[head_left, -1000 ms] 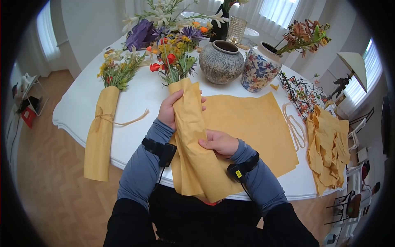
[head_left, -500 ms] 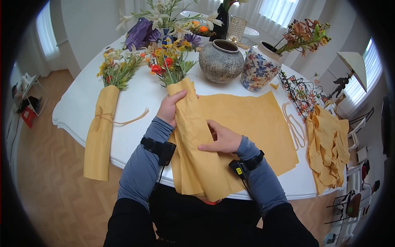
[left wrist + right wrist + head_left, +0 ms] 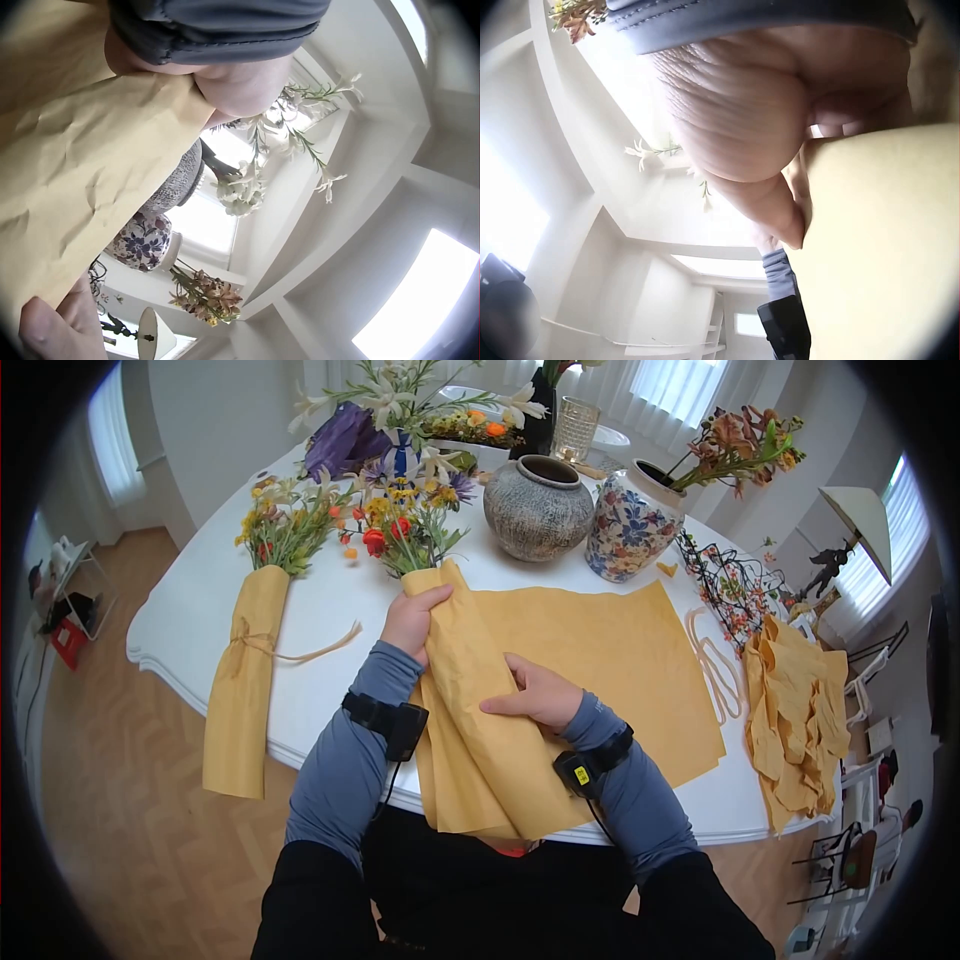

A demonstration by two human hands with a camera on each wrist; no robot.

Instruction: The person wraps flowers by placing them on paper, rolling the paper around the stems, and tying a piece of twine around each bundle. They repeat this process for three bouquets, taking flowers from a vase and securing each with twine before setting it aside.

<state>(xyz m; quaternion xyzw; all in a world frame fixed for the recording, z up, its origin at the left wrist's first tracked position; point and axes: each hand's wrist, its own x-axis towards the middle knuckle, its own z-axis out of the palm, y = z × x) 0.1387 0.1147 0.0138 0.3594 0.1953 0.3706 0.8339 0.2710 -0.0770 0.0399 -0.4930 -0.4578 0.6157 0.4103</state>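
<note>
A bouquet (image 3: 405,532) of red, yellow and purple flowers stands up out of a tan wrapping paper roll (image 3: 472,700) in front of me. My left hand (image 3: 408,622) grips the roll close to its top, thumb across the front and fingers hidden behind. Lower down, my right hand (image 3: 546,695) holds the paper's right side, its thumb lying on the front. In the right wrist view that thumb presses on the paper (image 3: 877,240), with the other fingers mostly hidden. The paper fans out in loose layers toward the table's front edge.
A tied, wrapped bouquet (image 3: 245,680) lies at left. A flat tan sheet (image 3: 610,660) spreads under my right arm. Behind are a grey vase (image 3: 538,510) and a floral vase (image 3: 635,525). Pale cord (image 3: 718,670), berry twigs (image 3: 735,585) and crumpled paper (image 3: 795,720) lie at right.
The bouquet's flower heads have dropped lower and the paper roll leans more to the right at its bottom. My right hand spread off the paper, then closed on its side again.
</note>
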